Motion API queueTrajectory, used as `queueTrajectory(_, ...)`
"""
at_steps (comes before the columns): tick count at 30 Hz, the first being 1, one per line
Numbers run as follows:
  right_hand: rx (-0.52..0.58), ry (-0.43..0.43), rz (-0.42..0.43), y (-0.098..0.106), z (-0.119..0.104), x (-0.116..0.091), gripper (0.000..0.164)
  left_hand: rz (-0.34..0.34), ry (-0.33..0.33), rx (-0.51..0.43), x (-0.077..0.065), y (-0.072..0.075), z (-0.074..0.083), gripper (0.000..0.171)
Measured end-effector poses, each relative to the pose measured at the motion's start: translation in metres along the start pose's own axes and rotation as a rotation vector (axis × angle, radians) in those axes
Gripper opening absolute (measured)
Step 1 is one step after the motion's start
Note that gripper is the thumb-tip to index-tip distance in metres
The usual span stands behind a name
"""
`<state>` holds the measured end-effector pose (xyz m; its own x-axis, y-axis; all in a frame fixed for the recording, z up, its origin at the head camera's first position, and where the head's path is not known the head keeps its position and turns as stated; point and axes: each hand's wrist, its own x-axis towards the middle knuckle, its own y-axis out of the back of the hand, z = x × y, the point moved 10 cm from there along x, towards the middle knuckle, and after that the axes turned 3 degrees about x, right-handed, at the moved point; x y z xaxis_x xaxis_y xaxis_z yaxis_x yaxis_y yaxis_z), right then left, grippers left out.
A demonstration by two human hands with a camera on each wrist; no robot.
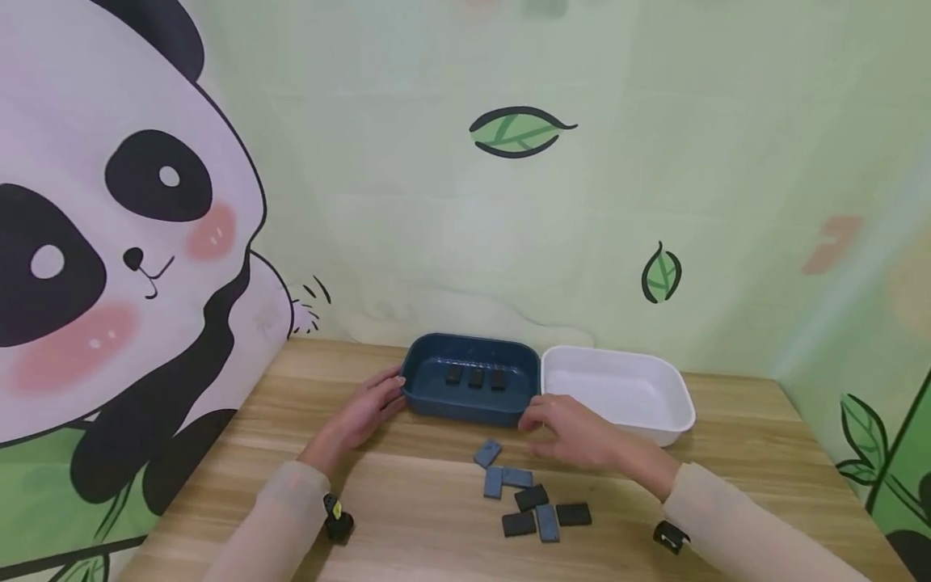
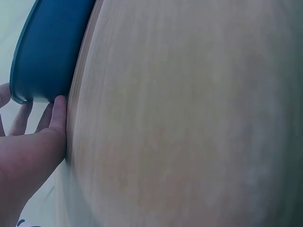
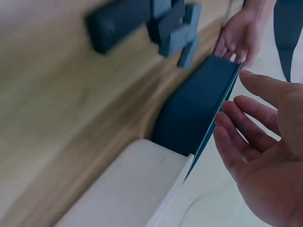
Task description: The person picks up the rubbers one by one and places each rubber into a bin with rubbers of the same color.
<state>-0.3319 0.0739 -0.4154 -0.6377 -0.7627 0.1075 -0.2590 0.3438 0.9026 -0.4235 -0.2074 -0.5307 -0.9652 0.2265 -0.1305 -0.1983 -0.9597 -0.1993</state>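
Note:
A dark blue rectangular tray [image 1: 465, 411] stands near the back of the table, with three small black blocks [image 1: 476, 379] inside. My left hand [image 1: 372, 406] touches its left end; in the left wrist view the fingertips press against the tray's end wall. Over its front right corner is my right hand [image 1: 570, 431], fingers loosely bent, nothing visible between them in the right wrist view. Whether it touches the rim I cannot tell. In front of the tray lie several flat blue rectangular blocks [image 1: 517, 478] and three black ones [image 1: 574, 514], loosely grouped.
A white tray [image 1: 618, 386] adjoins the blue tray on the right. Both stand on a wood-grain table [image 1: 414, 517] against a green wall covering [image 1: 407, 202] printed with a panda and leaves.

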Motion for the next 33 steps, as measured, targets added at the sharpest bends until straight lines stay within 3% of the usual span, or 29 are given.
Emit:
queueTrajectory(6,0.145,-0.034,-0.071,-0.020,-0.001,-0.034,0.021,0.003,0.017,0.018,0.001,0.001,-0.006,0.059)
queueTrajectory(11,0.218,-0.076,-0.072,-0.032,0.007,-0.050,0.022,0.002,0.010,0.008,0.002,0.000,-0.005,0.059)
queueTrajectory(21,0.242,-0.063,-0.004,-0.052,0.016,-0.058,0.018,0.001,0.000,0.001,0.001,-0.001,-0.005,0.059)
queueTrajectory(33,0.213,-0.085,0.013,-0.055,0.014,-0.058,0.015,0.020,0.018,-0.003,-0.001,0.002,-0.002,0.061)
